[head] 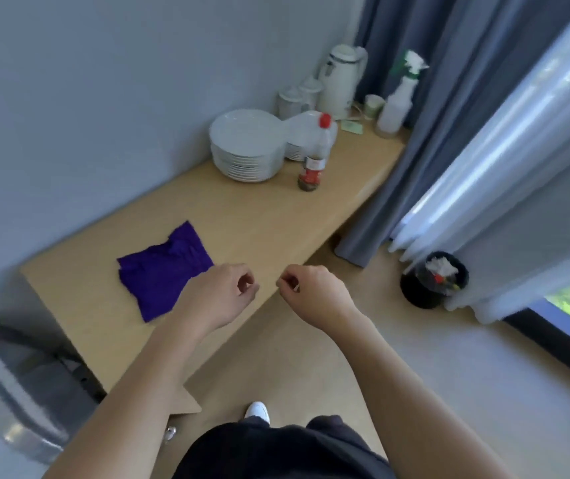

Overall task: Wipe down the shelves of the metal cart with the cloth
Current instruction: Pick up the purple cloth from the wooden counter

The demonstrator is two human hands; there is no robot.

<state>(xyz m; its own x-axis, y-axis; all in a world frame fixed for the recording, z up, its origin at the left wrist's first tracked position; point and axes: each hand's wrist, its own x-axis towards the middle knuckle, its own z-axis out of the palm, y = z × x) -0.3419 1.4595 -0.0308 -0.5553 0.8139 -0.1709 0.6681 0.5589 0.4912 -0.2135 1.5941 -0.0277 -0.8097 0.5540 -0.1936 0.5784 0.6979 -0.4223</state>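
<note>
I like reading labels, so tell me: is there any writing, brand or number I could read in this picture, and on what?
Nothing here can be read.
Red label on the red-capped bottle: print too blurred.
Green card beside the kettle: too small and blurred.
Green band on the small cup: blurred.

Left hand (223,292), right hand (314,292) held forward, near each other, fingers curled inward.

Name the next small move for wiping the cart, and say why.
Probably the left hand should drop onto the purple cloth and grip it. The cloth lies unheld on the wooden counter, right by that hand; it and the right hand are curled, holding nothing. The metal cart stands at lower left, untouched.
</note>
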